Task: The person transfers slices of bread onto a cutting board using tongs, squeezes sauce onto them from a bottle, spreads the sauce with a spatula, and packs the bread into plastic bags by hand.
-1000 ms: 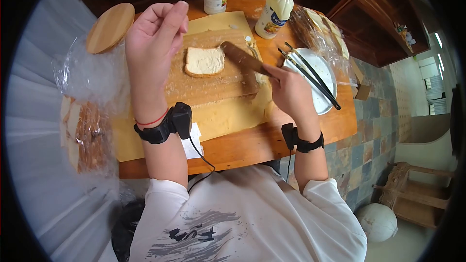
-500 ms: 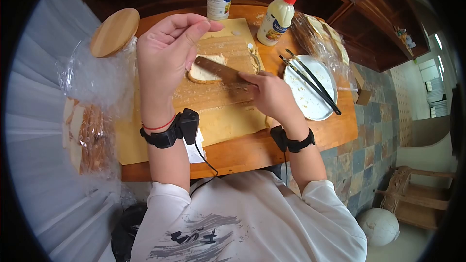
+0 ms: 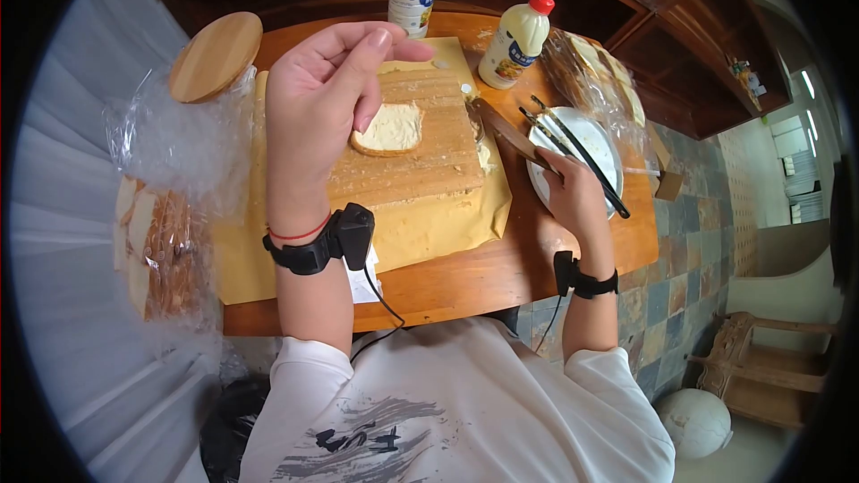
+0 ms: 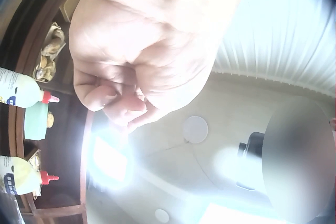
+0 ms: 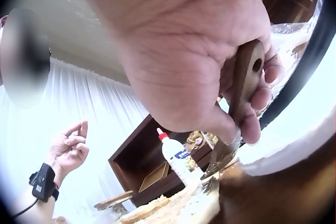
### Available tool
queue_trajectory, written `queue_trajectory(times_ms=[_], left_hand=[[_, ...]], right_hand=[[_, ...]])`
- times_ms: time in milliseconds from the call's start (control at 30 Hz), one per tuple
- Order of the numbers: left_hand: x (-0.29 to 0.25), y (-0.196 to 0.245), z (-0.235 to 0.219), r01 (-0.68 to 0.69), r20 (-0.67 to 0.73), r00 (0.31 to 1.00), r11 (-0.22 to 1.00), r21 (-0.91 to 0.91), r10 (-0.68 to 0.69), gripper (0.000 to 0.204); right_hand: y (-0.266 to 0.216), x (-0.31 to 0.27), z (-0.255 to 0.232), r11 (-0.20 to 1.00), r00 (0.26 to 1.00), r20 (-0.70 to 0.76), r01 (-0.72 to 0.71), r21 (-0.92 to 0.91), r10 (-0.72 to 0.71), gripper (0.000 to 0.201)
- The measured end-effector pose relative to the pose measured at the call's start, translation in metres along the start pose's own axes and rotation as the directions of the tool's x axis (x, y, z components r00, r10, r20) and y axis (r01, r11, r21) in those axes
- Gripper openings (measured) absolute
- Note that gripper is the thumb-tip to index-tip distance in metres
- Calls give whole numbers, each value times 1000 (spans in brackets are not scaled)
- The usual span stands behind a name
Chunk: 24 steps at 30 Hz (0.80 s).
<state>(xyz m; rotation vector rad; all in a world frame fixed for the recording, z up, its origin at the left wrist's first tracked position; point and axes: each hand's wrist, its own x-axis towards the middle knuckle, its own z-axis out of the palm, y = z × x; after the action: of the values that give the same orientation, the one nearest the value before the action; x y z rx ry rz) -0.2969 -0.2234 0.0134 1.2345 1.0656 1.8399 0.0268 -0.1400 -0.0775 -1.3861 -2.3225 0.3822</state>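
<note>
My right hand [image 3: 577,192] grips the brown handle of a spreading knife [image 5: 247,79], its blade angled over the right edge of the wooden board [image 3: 447,161]. Fingers curl round the handle in the right wrist view, and pale spread clings near the blade. A bread slice [image 3: 394,130] covered with creamy spread lies on the board. Above the slice's left side hovers my left hand [image 3: 322,94], palm turned up, fingers loosely curled with nothing in them. Its fingers overlap the slice's left corner in the head view.
Yellow paper [image 3: 429,237] lies under the board. Black tongs [image 3: 591,161] rest across a white plate [image 3: 598,130] on the right. Two sauce bottles, one standing at the back [image 3: 413,0] and one further right [image 3: 516,46], are near bagged bread [image 3: 604,80]. A round wooden board [image 3: 215,58] leans left.
The knife swept left over the slice, then my right hand drew it back right to the board's edge. My left hand lowered slightly and moved right, its fingers loosening.
</note>
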Motion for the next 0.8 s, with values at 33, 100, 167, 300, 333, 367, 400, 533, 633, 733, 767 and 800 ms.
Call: queue_trajectory(times_ms=[33,100,167,300,333,367,400,533,633,733,767,800], left_hand=[[0,1,0,-1,0,1000,1000,0,1,19],[-1,3,0,22,24,999,1000,-1,-22,14],[-2,4,1,23,18,1000,1000,-6,-23,13],[-2,2,0,7,15,1000,1000,-3,-7,10],[-2,1,0,6,15,1000,1000,-2,-6,10],[-2,1,0,5,15,1000,1000,2,-5,10],[-2,1,0,4,14,1000,1000,6,-4,10],[-2,0,-1,-4,39,999,999,-36,6,10],[-3,1,1,-11,49,999,1000,-23,12,9],[-3,0,2,-24,62,998,1000,-19,25,9],[-3,0,3,-22,59,998,1000,-8,22,9],[-3,1,3,-19,56,998,1000,3,19,8]], right_hand=[[6,-2,-1,1000,1000,0,1,0,-1,34],[14,-6,-1,999,998,-60,36,0,-36,34],[17,-7,-4,1000,998,-56,27,-8,-27,36],[17,-8,-7,990,999,-43,-35,-134,29,36],[18,-8,-6,990,999,-44,-35,-134,29,36],[19,-8,-5,991,998,-55,-27,-127,20,35],[21,-7,-3,992,998,-67,-19,-121,11,35],[23,-7,-1,993,996,-82,6,-121,-16,39],[25,-7,-1,989,998,-57,1,-147,-9,36],[29,-8,0,980,998,-54,13,-197,-24,31],[29,-8,0,980,998,-56,12,-198,-24,29],[30,-9,-1,980,998,-58,11,-198,-23,27]])
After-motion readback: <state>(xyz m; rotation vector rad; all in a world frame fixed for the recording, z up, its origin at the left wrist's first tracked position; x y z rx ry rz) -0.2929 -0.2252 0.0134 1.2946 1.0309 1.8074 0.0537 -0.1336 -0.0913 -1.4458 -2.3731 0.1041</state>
